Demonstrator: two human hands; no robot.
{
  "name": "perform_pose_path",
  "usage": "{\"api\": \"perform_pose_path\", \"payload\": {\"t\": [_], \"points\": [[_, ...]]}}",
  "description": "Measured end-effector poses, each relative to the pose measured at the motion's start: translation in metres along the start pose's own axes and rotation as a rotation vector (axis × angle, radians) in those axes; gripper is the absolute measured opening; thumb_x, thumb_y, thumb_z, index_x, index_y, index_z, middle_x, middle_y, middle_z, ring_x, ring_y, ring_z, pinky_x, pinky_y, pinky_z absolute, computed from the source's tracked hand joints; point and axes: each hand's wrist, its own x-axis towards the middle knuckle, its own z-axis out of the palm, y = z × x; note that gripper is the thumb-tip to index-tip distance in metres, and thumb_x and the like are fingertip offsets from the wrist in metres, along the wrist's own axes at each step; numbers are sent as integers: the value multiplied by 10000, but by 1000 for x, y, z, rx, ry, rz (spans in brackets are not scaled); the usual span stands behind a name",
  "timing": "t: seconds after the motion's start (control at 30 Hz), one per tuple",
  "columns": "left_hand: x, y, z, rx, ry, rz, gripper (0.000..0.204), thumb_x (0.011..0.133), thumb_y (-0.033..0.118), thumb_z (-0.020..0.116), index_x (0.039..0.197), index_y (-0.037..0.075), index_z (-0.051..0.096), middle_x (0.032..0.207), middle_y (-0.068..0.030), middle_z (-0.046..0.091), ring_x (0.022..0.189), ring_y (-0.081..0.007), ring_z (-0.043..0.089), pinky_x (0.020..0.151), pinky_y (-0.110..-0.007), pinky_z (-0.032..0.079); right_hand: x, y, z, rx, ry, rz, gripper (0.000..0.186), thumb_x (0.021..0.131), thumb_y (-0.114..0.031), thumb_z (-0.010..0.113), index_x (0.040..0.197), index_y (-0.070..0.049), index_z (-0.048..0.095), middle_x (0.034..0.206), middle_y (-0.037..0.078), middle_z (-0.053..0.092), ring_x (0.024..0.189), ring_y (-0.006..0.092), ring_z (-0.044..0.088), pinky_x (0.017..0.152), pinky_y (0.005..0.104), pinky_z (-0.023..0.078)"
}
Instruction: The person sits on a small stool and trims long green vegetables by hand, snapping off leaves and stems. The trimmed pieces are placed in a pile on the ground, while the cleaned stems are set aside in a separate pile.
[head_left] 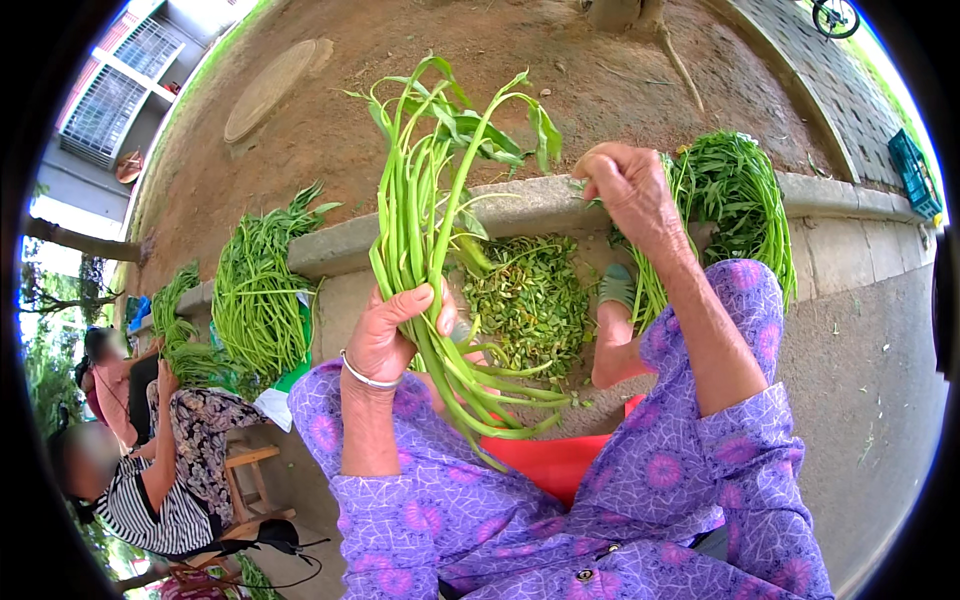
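Observation:
My left hand (385,330) is wrapped round a bunch of long green leafy stems that look like water spinach (415,225). The leafy tops stand up and droop over at the far end, while the cut ends hang down toward my lap. To the right of the bunch and apart from it, my right hand (635,190) is raised with its fingers pinched together. Whatever may be between those fingertips is too small to make out. On the ground below lies a pile of loose plucked leaves (530,310), partly hidden by the stems.
A large heap of greens (740,190) lies over the stone kerb (835,197) at right, another heap (260,310) at left. Two people sit at far left, one by a wooden stool (250,460). A teal crate (915,175) stands far right. Bare soil (350,120) lies beyond the kerb.

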Motion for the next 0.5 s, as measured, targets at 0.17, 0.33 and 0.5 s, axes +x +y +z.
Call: {"api": "perform_pose_path", "payload": {"t": [0.17,0.33,0.5], "points": [[0,5,-1,-46,-91,50,241,858,253,597,866,22,532,622,-56,497,615,-151,461,546,-250,424,-6,-5,8,-81,-94,2,192,770,-150,550,764,23,633,569,83,547,545,114,506,542,300,438],[-2,8,-4,-139,-209,116,229,882,257,571,850,36,518,597,-41,483,598,-139,396,497,-252,374,-10,-6,10,-139,-133,-59,195,787,-130,560,849,36,642,674,44,596,664,87,535,624,272,446],[-1,6,-8,-241,-254,104,250,870,261,580,875,14,540,618,-70,514,615,-151,459,564,-257,401,-13,-6,12,-124,-128,-47,178,769,-117,559,821,29,645,629,102,596,592,152,566,594,310,463]]}}
